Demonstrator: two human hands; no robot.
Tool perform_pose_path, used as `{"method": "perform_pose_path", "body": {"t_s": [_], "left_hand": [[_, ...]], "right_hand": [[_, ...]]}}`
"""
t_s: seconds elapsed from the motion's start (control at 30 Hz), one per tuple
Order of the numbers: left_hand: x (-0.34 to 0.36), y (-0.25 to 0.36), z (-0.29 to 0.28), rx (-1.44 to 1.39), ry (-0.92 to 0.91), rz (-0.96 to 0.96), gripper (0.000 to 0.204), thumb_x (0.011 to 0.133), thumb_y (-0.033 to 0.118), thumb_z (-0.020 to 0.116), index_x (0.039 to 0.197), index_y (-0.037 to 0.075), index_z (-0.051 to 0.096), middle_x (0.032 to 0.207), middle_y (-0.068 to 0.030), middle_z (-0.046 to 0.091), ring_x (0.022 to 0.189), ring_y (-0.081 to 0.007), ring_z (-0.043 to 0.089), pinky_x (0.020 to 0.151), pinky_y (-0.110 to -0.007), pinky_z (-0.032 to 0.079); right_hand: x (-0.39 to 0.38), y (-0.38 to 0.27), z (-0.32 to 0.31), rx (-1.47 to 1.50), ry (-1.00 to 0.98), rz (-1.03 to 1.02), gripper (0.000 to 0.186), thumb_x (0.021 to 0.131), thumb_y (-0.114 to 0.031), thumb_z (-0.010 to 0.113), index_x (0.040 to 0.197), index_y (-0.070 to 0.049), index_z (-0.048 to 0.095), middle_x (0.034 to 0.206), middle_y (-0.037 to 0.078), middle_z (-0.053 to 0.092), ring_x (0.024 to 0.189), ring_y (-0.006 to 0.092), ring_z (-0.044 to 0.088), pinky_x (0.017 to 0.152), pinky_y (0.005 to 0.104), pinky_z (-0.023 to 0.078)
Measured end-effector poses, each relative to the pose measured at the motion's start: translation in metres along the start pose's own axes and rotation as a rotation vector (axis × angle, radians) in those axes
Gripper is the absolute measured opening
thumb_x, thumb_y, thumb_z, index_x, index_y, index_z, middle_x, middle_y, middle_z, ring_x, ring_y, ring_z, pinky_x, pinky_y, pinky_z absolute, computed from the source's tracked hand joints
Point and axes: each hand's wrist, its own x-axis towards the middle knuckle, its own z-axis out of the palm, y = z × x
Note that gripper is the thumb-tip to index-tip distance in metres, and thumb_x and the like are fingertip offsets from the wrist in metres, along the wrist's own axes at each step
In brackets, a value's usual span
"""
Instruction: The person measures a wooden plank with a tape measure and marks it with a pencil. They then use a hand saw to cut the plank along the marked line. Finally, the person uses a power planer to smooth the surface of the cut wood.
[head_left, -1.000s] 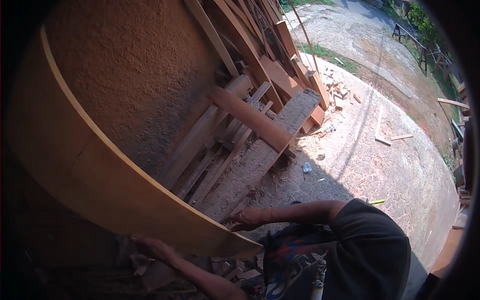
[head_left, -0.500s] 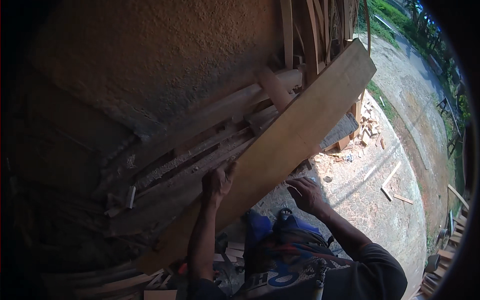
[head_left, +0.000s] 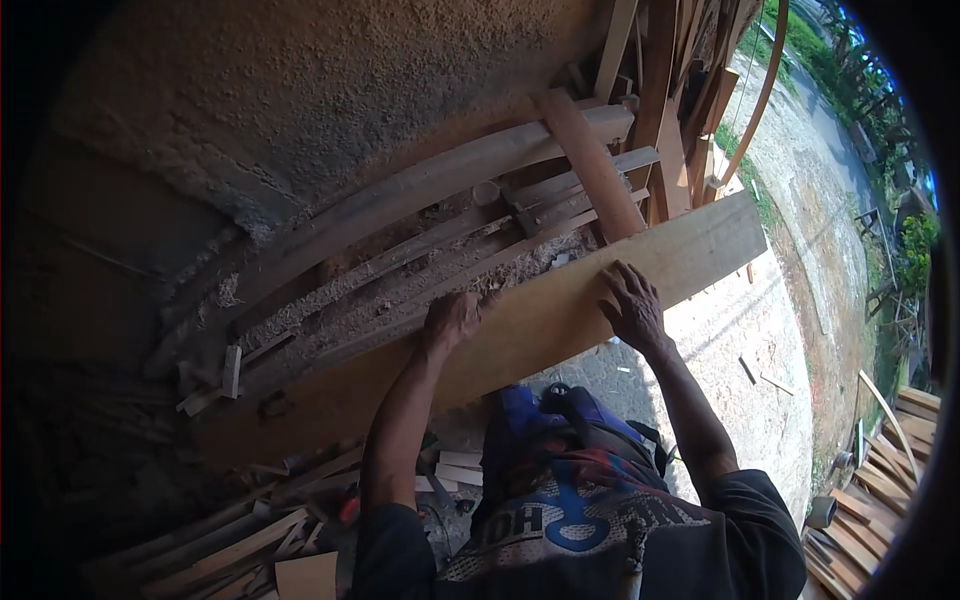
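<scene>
Centre: long, flat, yellow-brown wooden plank (head_left: 540,320), set slantwise along the near side of dusty, grey-brown wooden beams (head_left: 430,175) strewn with pale wood shavings (head_left: 525,265). At the plank's far edge: bare left hand (head_left: 455,318), fingers curled over and clasping the edge. Farther right, on the plank's face: bare right hand (head_left: 636,305), palm down, fingers slightly spread. Beyond: flat, reddish-brown wooden board (head_left: 590,160), laid across the beams, near a rough brown wall (head_left: 400,70).
</scene>
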Motion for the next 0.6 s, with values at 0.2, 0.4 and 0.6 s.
{"method": "perform_pose_path", "body": {"t_s": [0.2,0.4,0.6], "left_hand": [[0.069,-0.036,0.052,0.004,0.319,0.222,0.076,0.099,0.068,0.038,0.103,0.000,0.071,0.099,-0.0262,0.071,0.095,-0.0449,0.068,0.084,-0.050,0.054],[0.099,-0.015,0.058,-0.023,0.212,0.161,0.064,0.096,0.060,0.050,0.131,0.006,0.059,0.121,-0.0210,0.066,0.104,-0.0386,0.064,0.092,-0.048,0.051],[0.082,0.008,0.070,0.023,0.774,0.083,0.064,0.087,0.050,0.069,0.132,0.007,0.054,0.131,-0.0181,0.055,0.118,-0.0333,0.055,0.096,-0.050,0.046]], "right_hand": [[0.023,0.006,0.008,-0.004,-0.049,0.065,0.056,0.090,-0.031,0.070,0.142,-0.015,0.055,0.152,0.016,0.046,0.141,0.0366,0.041,0.111,0.0497,0.038],[0.033,0.028,0.019,0.014,-0.081,-0.033,0.050,0.094,-0.026,0.067,0.140,-0.010,0.055,0.146,0.023,0.050,0.134,0.0416,0.047,0.108,0.0504,0.042],[0.052,0.048,0.036,0.057,-0.213,-0.221,0.047,0.097,-0.023,0.063,0.140,-0.006,0.054,0.145,0.025,0.050,0.132,0.0443,0.048,0.108,0.0529,0.041]]}}
